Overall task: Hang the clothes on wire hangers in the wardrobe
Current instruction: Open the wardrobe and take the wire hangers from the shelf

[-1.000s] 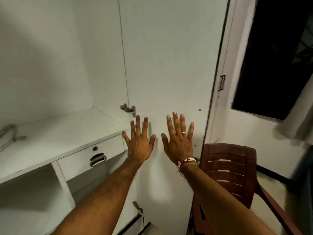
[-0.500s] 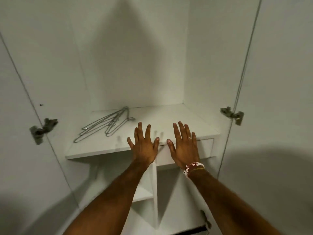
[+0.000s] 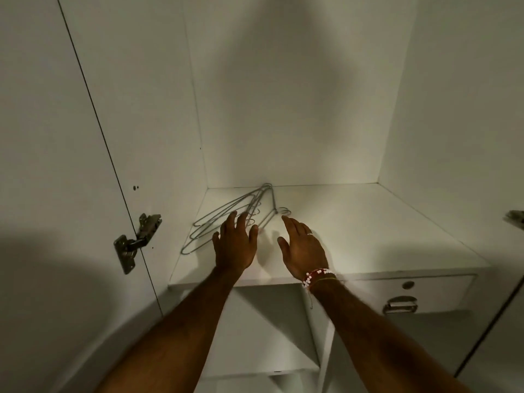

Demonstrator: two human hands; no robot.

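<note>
- wire hangers [image 3: 211, 222]: a small bunch lying flat on the shelf [image 3: 368, 222], over at the 9 o'clock side, hooks pointing toward the back at about 12 o'clock; one hook loops out on its own at roughly 2 o'clock of the pile
- handling guess: thin bare wire, so very light and springy, stiff enough to keep its shape but easy to bend; smooth metal that will probably slide on the shelf, and the frames look interlocked, so pulling one may drag the rest
- where I'd grab: pinch the neck just under a hook, or hook a finger through that loose loop; the flat triangle sides sit tight on the board and look hard to get under
- left hand [image 3: 235, 245]: palm down, fingers straight and a bit spread, tips over the near wires at its 12 o'clock; holding nothing, and I can't tell if it's touching or just above
- right hand [image 3: 303, 251]: fingers out straight, thumb apart, tips just beside the loose hook; nothing in it
- wardrobe [image 3: 283, 109]: plain white inside; no clothes and no rail in view
- drawer [image 3: 425, 293] under the shelf at 4 o'clock; door hinge [image 3: 139, 239] at 9 o'clock
</note>
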